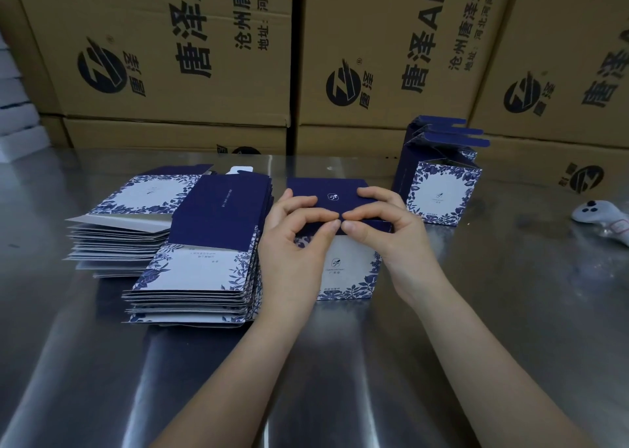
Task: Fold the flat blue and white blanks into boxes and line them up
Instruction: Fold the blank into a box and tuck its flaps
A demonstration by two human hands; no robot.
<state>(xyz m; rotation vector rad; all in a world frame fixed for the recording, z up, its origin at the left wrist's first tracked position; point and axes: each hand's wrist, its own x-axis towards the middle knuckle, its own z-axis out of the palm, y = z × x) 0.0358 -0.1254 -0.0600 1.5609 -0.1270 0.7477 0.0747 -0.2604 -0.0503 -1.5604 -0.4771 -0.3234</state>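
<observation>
The box (347,270) stands upright mid-table (102,362), between the stack of flat blanks (204,243) and the made boxes (439,192). Its white flowered front faces the person. It looks nearly square, slightly longer left to right. The left hand (296,240) and right hand (391,240), fingers curled, pinch the dark lid (326,195) at its front edge. I'd say they're closing the top; next, tuck the flap and set the box in line.

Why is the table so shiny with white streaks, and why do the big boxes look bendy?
Head view: the metal table reflects light in pale streaks; the wide-angle lens bows the cardboard cartons toward the edges.
</observation>
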